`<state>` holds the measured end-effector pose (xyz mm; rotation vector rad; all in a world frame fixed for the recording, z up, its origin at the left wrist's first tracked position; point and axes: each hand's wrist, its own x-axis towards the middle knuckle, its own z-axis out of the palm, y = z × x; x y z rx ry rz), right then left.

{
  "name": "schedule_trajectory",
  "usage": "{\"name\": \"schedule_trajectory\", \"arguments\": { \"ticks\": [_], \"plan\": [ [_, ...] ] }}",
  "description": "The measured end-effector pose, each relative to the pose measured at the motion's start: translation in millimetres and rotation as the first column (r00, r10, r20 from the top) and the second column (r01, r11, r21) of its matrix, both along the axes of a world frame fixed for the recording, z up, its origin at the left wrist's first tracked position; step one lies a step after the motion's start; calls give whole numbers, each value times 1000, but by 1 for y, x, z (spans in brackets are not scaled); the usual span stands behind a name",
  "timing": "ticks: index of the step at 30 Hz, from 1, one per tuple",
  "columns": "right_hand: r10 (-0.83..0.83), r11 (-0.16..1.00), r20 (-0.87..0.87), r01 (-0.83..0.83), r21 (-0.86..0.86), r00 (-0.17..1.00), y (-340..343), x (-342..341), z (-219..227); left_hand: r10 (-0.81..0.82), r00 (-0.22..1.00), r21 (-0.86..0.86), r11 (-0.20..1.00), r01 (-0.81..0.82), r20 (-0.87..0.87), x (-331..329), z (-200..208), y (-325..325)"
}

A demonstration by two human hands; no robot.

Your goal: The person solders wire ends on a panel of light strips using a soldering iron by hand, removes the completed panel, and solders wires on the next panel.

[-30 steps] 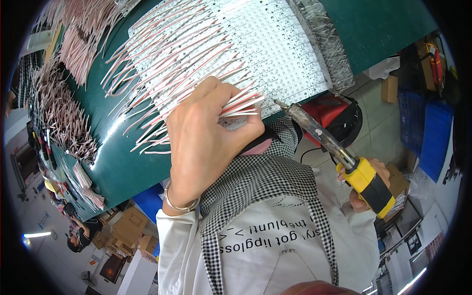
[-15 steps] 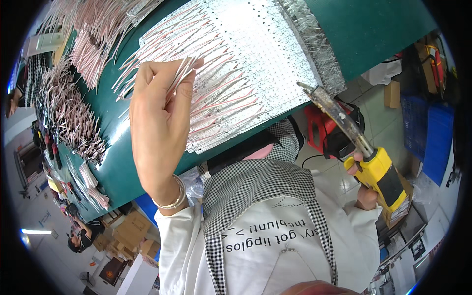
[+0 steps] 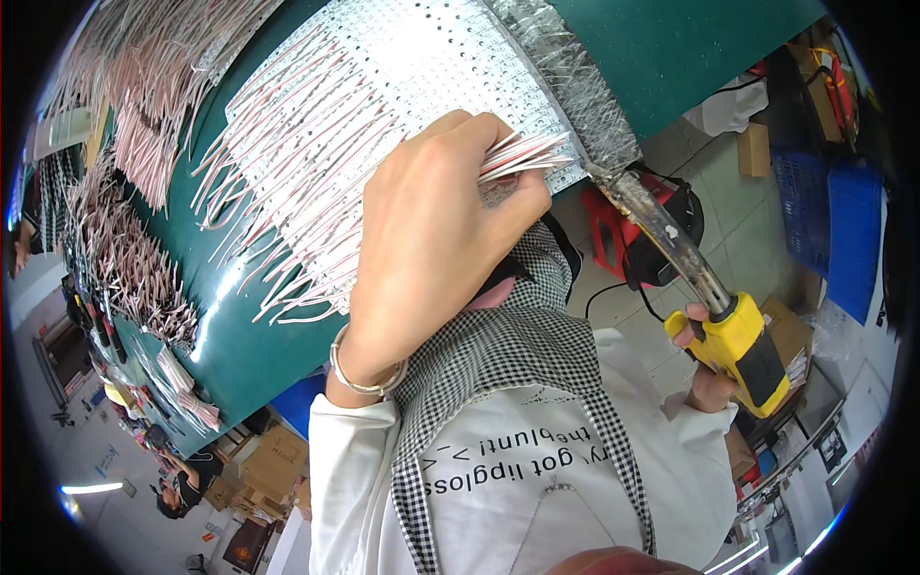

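Note:
A bundle of thin white and red wires (image 3: 525, 155) is pinched in my left hand (image 3: 426, 230), the wire ends sticking out to the right. This hand is over the near right part of a white panel (image 3: 450, 72) marked with rows of small pads and holes. Many red and white wires (image 3: 307, 125) run off the panel's left half. My right hand (image 3: 709, 386) grips a yellow and black soldering gun (image 3: 743, 350). Its long, stained metal barrel points up and left, with the tip close to the panel's right corner, near the held wires. Whether it touches anything cannot be made out.
The panel lies on a green table (image 3: 690, 53). A strip of clear plastic-wrapped material (image 3: 575, 77) borders the panel's right side. Piles of cut wires (image 3: 125, 249) lie at left. Below the table edge stand a red and black device (image 3: 661, 230) and blue crates (image 3: 829, 230).
My left hand has moved right with the wires, coming close to the soldering gun's tip. The panel appears shifted left in the view. The right hand keeps its grip, nearly in place.

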<state>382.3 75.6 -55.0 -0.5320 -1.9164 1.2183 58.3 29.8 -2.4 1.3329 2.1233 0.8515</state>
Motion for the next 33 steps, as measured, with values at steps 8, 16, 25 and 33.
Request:
{"name": "schedule_trajectory", "arguments": {
  "ticks": [8, 16, 25, 33],
  "plan": [
    [-62, 985, 192, 91, -148, 979, -14, 14, -8, 19, 1000, -58, 998, -20, -13, 3, 5, 9],
    [-114, 978, 232, 150, -146, 966, -14, -7, 2, 35, 998, -85, 996, -30, 57, 2, 3, 10],
    [69, 996, 397, -38, -84, 915, -7, -4, 14, 22, 1000, -72, 997, -23, -22, 3, -1, 10],
    [-82, 988, 196, 105, -110, 977, -12, -7, 3, 11, 999, -64, 998, -14, -40, 3, 0, 11]
  ]
}}
